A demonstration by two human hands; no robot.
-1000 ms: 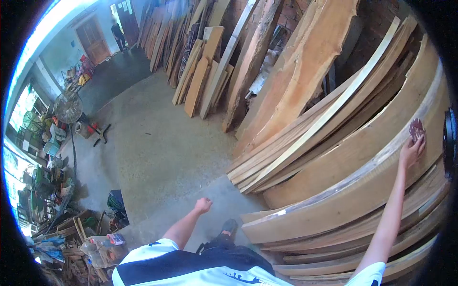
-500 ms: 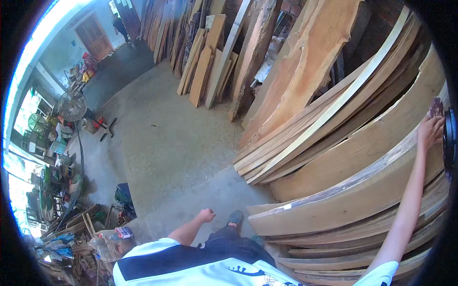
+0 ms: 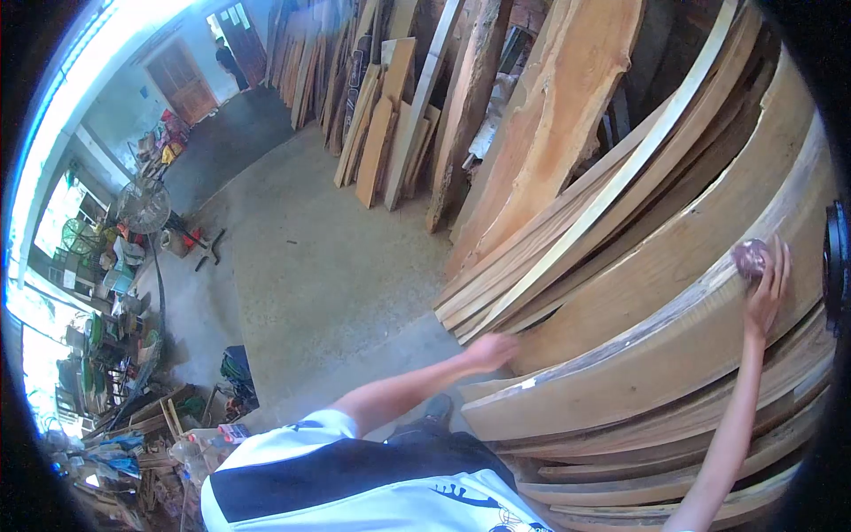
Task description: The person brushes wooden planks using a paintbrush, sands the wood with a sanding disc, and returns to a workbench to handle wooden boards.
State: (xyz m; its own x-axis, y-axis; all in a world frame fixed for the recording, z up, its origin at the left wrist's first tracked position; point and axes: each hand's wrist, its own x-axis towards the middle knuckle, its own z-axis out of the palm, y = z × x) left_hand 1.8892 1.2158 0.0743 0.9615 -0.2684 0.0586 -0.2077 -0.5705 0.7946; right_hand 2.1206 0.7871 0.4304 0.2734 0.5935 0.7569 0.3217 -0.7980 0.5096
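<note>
My right hand [image 3: 768,279] is on the upper part of a long pale wooden slab [image 3: 620,381] at the right. Its fingers are around a small maroon, rounded object [image 3: 750,257], whose exact kind I cannot make out. This object sits against the slab's rough, whitish bark edge [image 3: 687,297]. My left hand [image 3: 492,352] reaches out low in the middle, close to the bottom end of another leaning plank [image 3: 576,341]. Motion smears its fingers, and whether it touches the wood is unclear.
Many planks lean against the brick wall, among them a wide live-edge board [image 3: 567,115]. A standing fan [image 3: 144,206] and clutter line the left side. Scrap wood [image 3: 160,470] lies at lower left. Far back, a person [image 3: 232,66] stands by a doorway.
My right hand has slid down and left along the slab with the maroon object. My left hand has swung right and forward, from beside my body toward the plank ends.
</note>
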